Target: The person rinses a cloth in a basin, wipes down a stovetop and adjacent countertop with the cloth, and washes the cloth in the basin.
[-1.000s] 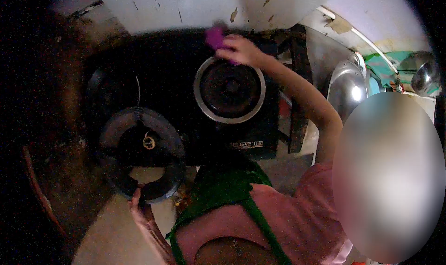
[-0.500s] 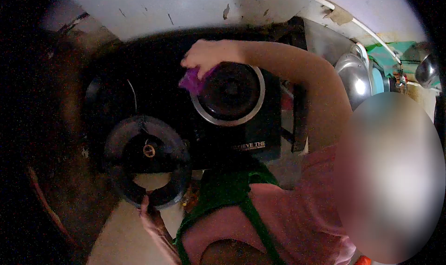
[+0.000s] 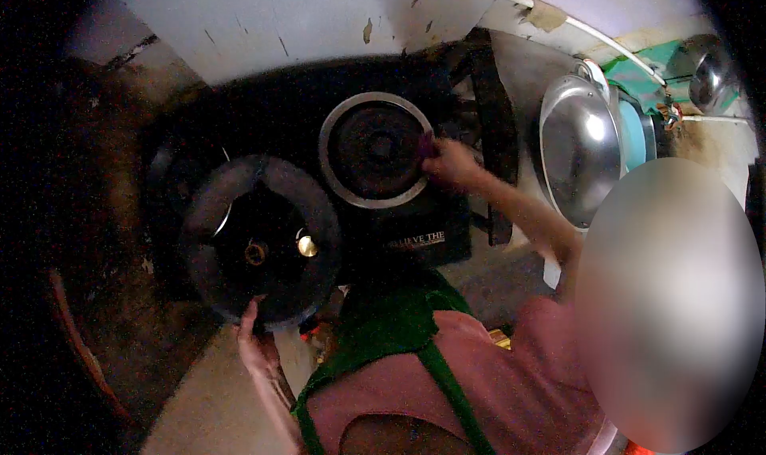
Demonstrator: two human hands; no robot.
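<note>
My left hand [image 3: 257, 339] grips the near edge of a wide dark burner ring [image 3: 209, 275], which is tilted up over the left side of the black stove [image 3: 427, 251]. The stove's left burner shows through the opening, with a round brass-coloured piece [image 3: 307, 245] in it. My right hand [image 3: 453, 166] is closed on a small purple cloth [image 3: 428, 145], pressed against the right side of the silver rim [image 3: 325, 156] round the right burner [image 3: 381, 145]. My right fingers partly hide the cloth.
To the right a large metal pan [image 3: 581, 148] leans beside a light blue item [image 3: 632, 136]. A pale wall [image 3: 319, 16] with chipped paint rises behind the stove. A dark frame [image 3: 499, 136] stands at the stove's right side.
My right hand has swept with the cloth from the burner rim's far left round to its right side. My left hand has raised and shifted the ring slightly.
</note>
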